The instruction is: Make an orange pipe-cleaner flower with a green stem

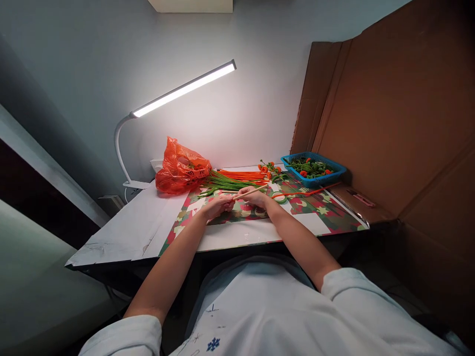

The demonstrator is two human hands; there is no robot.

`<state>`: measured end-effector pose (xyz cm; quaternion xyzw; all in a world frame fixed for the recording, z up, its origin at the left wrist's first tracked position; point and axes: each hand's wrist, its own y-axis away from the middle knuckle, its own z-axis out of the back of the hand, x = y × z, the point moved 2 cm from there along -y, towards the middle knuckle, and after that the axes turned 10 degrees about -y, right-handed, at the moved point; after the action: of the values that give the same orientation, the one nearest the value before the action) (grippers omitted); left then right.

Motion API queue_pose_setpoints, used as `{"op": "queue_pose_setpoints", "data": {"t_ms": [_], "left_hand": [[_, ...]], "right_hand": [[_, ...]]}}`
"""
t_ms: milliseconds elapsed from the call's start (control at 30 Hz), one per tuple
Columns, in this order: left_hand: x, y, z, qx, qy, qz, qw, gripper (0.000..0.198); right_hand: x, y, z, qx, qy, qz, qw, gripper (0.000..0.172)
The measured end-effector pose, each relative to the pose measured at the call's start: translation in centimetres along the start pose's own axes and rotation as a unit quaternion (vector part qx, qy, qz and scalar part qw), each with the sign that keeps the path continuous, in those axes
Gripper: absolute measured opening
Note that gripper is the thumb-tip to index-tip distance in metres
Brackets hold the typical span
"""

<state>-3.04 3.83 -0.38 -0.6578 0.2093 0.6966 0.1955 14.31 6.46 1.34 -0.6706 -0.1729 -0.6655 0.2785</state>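
A thin tan stick (251,192) slants up to the right between my hands, above the table. My left hand (218,205) is closed, its fingertips pinching the stick's near end. Just beside it, my right hand (254,197) curls its fingers around the stick; part of its grip is hidden. Behind the hands lie a bundle of green stems (232,182) and a row of orange stems (243,175). To the right of my right hand is a roll of green tape (279,199), with a long orange-red strip (308,192) across it.
A blue basket (315,182) of greenery and orange flowers stands back right, near a cardboard wall (393,113). Orange flowers (267,170) lie beside it. An orange plastic bag (181,168) and a lit desk lamp (185,90) are left. A cutter (360,198) rests on cardboard.
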Motion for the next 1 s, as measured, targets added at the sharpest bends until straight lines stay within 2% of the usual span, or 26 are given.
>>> {"op": "queue_pose_setpoints", "data": {"t_ms": [167,400,533,767,1000], "left_hand": [[0.3,-0.1,0.2,0.031,-0.006,0.023,0.999,0.025],[0.3,-0.2,0.2,0.031,-0.01,0.037,0.999,0.026],[0.2,0.0,0.2,0.014,-0.023,0.033,0.999,0.026],[0.7,0.2,0.9,-0.024,-0.068,0.058,0.996,0.031],[1.0,-0.3,1.7,-0.075,-0.101,0.065,0.99,0.032]], "right_hand": [[0.1,-0.1,-0.5,-0.031,0.035,0.028,0.999,0.04],[0.1,-0.2,-0.8,-0.064,0.059,0.06,0.994,0.044],[0.6,-0.1,-1.1,-0.064,0.069,0.063,0.994,0.044],[1.4,0.1,-1.3,-0.008,0.094,0.054,0.994,0.046],[1.9,0.0,-1.6,-0.013,0.119,0.063,0.991,0.048]]}}
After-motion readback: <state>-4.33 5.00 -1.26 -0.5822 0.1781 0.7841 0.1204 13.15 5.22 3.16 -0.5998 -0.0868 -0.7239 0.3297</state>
